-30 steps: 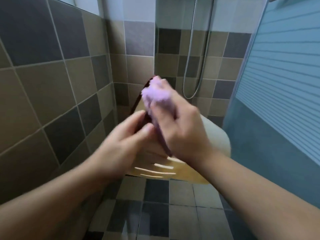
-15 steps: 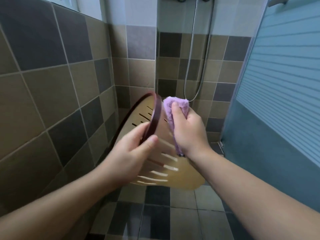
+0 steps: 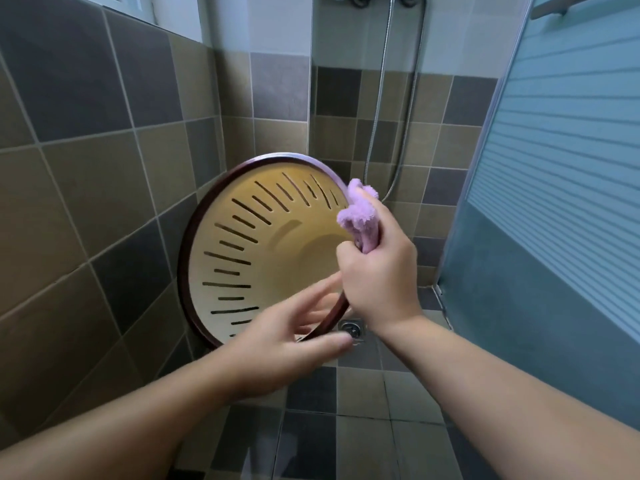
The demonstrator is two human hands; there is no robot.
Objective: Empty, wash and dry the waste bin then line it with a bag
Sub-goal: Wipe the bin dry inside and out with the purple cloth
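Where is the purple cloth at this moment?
In the head view, right of centre, the cloth is gripped in the right hand against the right rim of the bin, below the shower hose.

Cloth (image 3: 358, 216) at bin (image 3: 263, 258) rim's right; drain (image 3: 351, 330) below
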